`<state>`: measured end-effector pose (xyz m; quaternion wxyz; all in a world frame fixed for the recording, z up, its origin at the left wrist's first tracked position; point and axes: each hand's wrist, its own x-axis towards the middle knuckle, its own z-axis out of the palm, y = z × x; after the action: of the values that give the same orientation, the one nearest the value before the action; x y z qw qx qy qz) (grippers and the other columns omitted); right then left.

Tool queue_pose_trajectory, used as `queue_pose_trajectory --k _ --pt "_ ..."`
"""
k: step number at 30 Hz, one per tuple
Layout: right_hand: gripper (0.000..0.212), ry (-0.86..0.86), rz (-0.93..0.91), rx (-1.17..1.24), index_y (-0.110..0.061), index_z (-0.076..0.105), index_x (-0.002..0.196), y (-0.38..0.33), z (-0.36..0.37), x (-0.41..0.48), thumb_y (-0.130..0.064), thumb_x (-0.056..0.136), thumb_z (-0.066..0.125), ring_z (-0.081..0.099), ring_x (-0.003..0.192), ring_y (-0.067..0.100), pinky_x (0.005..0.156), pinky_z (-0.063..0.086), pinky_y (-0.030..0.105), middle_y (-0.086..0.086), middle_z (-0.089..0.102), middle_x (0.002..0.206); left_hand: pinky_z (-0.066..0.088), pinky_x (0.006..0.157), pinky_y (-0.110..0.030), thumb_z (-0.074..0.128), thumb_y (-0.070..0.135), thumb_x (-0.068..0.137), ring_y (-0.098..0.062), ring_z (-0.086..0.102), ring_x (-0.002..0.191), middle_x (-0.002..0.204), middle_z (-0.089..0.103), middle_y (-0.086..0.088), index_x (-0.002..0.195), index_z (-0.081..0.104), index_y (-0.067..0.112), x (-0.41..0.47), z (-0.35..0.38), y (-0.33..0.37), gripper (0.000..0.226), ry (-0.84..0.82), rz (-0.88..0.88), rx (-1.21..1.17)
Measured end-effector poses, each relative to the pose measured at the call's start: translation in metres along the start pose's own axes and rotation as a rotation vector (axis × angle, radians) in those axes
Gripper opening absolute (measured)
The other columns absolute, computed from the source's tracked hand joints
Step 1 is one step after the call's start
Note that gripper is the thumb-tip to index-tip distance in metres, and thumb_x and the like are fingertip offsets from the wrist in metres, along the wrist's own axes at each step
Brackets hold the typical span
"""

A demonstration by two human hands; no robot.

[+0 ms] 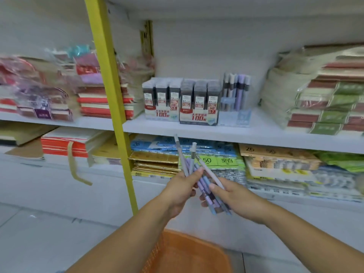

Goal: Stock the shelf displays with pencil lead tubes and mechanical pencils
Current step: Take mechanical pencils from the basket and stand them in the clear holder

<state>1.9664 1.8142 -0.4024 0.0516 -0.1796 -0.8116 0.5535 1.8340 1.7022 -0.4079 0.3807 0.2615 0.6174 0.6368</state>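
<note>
**Inspector:** Orange basket (187, 253) sits nearest. Left grip (177, 192) clasps the mechanical pencils (204, 186), which are splayed. Right grip (234, 198) pinches one pale pencil (211, 173) of the bundle.

**Clerk:** Recommendation?

**Inspector:** Square the tips first. Then feed them upright into the clear display box (235, 99), beside the lead tubes (181, 101) on the shelf (216, 133).
</note>
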Motion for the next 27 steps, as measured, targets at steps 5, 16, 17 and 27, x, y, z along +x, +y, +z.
queue_pose_trajectory --k 5,16,17,27 --pt "0.033 0.121 -0.028 -0.241 -0.036 0.049 0.131 -0.020 -0.038 0.002 -0.045 0.100 0.042 0.057 0.065 0.000 0.066 0.055 0.028 -0.008 0.064 0.095 0.061 0.075 -0.033 0.049 0.030 0.105 -0.020 0.072 0.082 0.087 0.077 -0.009 0.094 0.069 0.008 0.008 -0.013 0.043 0.032 0.067 0.066 -0.037" --pt "0.032 0.146 -0.101 -0.402 -0.047 0.054 0.125 -0.019 -0.037 0.015 -0.055 0.096 0.043 0.055 0.107 -0.002 0.098 0.047 0.032 -0.022 0.061 0.115 0.047 0.053 -0.023 0.065 0.041 0.095 -0.011 0.046 0.053 0.058 0.050 0.005 0.083 0.059 0.017 0.025 -0.016 0.050 0.028 0.058 0.220 0.056" --pt "0.030 0.153 -0.101 -0.409 -0.047 0.055 0.123 -0.019 -0.036 0.016 -0.054 0.096 0.044 0.056 0.105 -0.001 0.096 0.047 0.032 -0.021 0.062 0.113 0.046 0.052 -0.023 0.066 0.040 0.094 -0.011 0.045 0.052 0.058 0.050 0.005 0.084 0.060 0.017 0.025 -0.015 0.051 0.026 0.046 0.214 0.003" --pt "0.009 0.211 -0.131 -0.361 -0.038 0.060 0.100 -0.027 -0.029 0.021 -0.043 0.093 0.059 0.059 0.084 0.005 0.072 0.048 0.020 -0.011 0.063 0.093 0.040 0.052 -0.023 0.065 0.037 0.095 -0.012 0.039 0.051 0.055 0.049 0.004 0.095 0.074 0.018 0.028 -0.002 0.054 0.021 0.002 0.255 -0.098"
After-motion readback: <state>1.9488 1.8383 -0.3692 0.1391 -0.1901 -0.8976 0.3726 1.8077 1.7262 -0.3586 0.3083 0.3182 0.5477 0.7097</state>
